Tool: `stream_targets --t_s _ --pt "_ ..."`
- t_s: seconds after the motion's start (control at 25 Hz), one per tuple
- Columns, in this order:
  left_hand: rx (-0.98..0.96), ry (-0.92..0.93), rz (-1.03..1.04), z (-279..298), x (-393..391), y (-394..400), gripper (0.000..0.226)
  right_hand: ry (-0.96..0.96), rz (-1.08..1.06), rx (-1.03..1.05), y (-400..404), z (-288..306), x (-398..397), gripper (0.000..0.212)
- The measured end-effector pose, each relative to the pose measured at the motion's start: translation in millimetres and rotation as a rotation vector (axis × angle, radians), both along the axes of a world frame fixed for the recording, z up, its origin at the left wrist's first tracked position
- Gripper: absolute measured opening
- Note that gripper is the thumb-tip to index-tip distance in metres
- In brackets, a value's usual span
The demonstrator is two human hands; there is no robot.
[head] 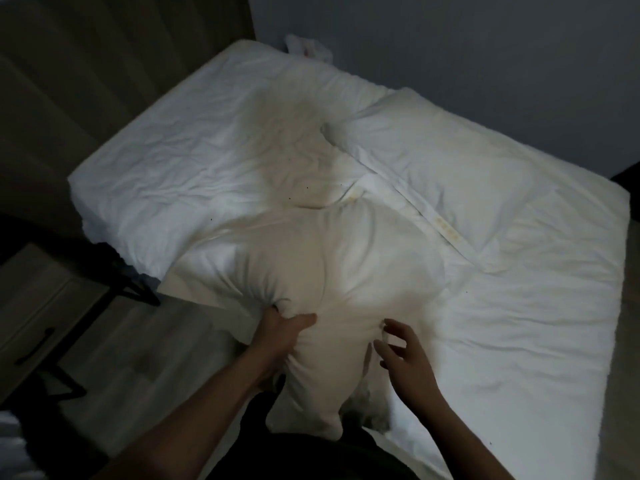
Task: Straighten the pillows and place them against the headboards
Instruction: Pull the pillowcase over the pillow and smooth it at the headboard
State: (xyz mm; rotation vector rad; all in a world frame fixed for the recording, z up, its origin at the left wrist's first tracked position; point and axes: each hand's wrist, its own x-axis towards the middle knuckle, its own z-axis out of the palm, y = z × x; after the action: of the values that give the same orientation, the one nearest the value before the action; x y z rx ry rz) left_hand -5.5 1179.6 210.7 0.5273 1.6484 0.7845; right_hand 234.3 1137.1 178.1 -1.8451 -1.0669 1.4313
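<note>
Left hand [284, 332] bunching pillow [311, 271] at its near edge, likely to lift and shake flat. Right hand [405, 355] open, fingers spread just beside it, not gripping. Pillow hanging over bed's [519, 323] near edge; second pillow [443, 168] toward far-right edge.

The near pillow [332, 258] fills the middle of the view, bunched in the left hand [280, 336], and blocks the straight way across the bed [173, 174]; the right hand [407, 358] hovers with fingers spread just beside its lower edge; a second pillow [446, 174] lies flat on the far right, close to the grey wall [467, 46], which closes that side; wrinkled sheet lies bare on the left half and the right near half, passable; off the left edge, a dark frame [128, 271] and a cabinet [31, 306] stand on the floor [145, 341].
</note>
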Motion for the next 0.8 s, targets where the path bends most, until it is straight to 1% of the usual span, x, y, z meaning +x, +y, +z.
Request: stream_targets --t_s 0.08,0.12,0.2,0.28,0.4,0.52,0.6,0.64,0.68,0.72,0.8 --pt "0.053 0.052 -0.045 30.6 3.9 -16.4 0.068 -0.029 0.066 0.097 -1.5 9.6 19.2 0.041" --pt "0.078 0.076 -0.057 45.5 6.0 -21.6 0.063 -0.042 0.096 0.128 1.9 14.5 28.3 0.042" --pt "0.158 0.096 -0.103 76.4 9.6 -28.4 0.045 -0.059 0.175 0.202 15.1 30.0 43.4 0.046" --pt "0.249 0.082 -0.214 112.2 13.6 -37.1 0.031 -0.066 0.245 0.280 37.5 50.1 52.7 0.051" --pt "0.327 0.090 -0.336 156.2 16.9 -60.0 0.034 -0.069 0.323 0.401 74.4 85.0 57.3 0.059" --pt "0.409 0.093 -0.397 187.9 18.8 -82.1 0.033 -0.116 0.425 0.528 107.8 121.9 58.2 0.078" --pt "0.444 0.065 -0.424 205.8 19.0 -92.8 0.032 -0.156 0.519 0.512 128.9 137.4 60.8 0.085" --pt "0.450 0.051 -0.426 213.5 18.0 -97.2 0.033 -0.183 0.564 0.492 136.2 141.9 61.8 0.085" --pt "0.450 0.033 -0.415 222.7 18.8 -101.9 0.035 -0.184 0.594 0.457 139.6 144.4 61.7 0.080" --pt "0.447 0.020 -0.410 225.5 16.3 -105.9 0.039 -0.182 0.612 0.419 139.4 143.1 60.6 0.067" --pt "0.433 0.010 -0.431 226.8 16.5 -114.2 0.046 -0.211 0.669 0.390 130.3 130.9 59.1 0.027"
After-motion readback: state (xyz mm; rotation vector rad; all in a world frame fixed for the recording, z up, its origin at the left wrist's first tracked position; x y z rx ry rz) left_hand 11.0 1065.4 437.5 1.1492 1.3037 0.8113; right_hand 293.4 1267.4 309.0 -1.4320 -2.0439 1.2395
